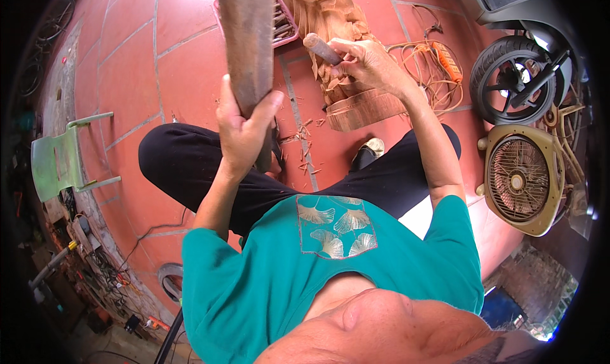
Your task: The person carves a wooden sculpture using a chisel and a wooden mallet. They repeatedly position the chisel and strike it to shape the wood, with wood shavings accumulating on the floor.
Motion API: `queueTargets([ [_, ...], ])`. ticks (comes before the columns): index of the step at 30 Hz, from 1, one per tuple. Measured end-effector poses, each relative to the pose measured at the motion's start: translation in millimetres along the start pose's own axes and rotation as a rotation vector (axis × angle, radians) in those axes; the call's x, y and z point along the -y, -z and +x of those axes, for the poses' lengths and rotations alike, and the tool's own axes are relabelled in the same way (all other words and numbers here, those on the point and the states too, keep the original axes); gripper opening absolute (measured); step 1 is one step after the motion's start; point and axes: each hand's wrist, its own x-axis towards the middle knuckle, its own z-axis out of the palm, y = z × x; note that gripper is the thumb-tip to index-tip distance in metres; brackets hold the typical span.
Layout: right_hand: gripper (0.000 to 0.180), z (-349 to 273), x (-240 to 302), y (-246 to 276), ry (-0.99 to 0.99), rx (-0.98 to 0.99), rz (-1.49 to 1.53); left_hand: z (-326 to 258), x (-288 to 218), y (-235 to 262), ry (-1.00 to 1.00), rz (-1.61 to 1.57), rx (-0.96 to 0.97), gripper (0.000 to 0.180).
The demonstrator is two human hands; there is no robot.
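My left hand (244, 130) is closed round the lower part of a long, flat wooden club (250, 40), which rises past the top of the picture. My right hand (372, 65) pinches a chisel (323, 49) by its wooden handle, over the carved wooden figure (340, 14). The chisel's blade is hidden behind my fingers and I cannot tell where its tip touches. The figure lies on the tiles in front of me, its round base (365, 109) nearest my knees, its far end out of view.
A pink basket (296, 32) of tools stands behind the club. Wood shavings (305, 135) lie between my feet. At right are an orange power strip (447, 62) with coiled cord, a motorbike wheel (515, 78) and a box fan (518, 179). A green chair (57, 164) stands at left.
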Motion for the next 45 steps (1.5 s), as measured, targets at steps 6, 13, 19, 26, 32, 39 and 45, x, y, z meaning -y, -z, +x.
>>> queueTargets([
  [6, 0.034, 0, 0, -3, -0.023, 0.014, -0.001, 0, 2, 7, 0.233, 0.043, 0.127, 0.02],
  [13, 0.036, 7, 4, -4, -0.07, 0.053, 0.048, 0, -3, 9, 0.239, -0.027, 0.066, 0.017],
  [19, 0.032, 12, -12, -16, 0.101, 0.036, -0.119, -9, 5, 0, 0.124, -0.212, -0.037, 0.018],
  [26, 0.037, 13, -6, -17, 0.03, 0.066, -0.093, -9, 23, 16, 0.299, -0.159, 0.061, 0.023],
  [32, 0.039, 12, -10, -21, 0.039, 0.047, -0.146, -12, 18, 6, 0.113, -0.294, -0.169, 0.023],
  [39, 0.033, 13, -6, -13, -0.042, 0.084, -0.036, -14, 20, 15, 0.325, -0.14, 0.031, 0.022],
  [45, 0.031, 4, -25, 11, -0.135, -0.297, 0.376, -12, 21, 16, 0.336, -0.244, -0.024, 0.02],
])
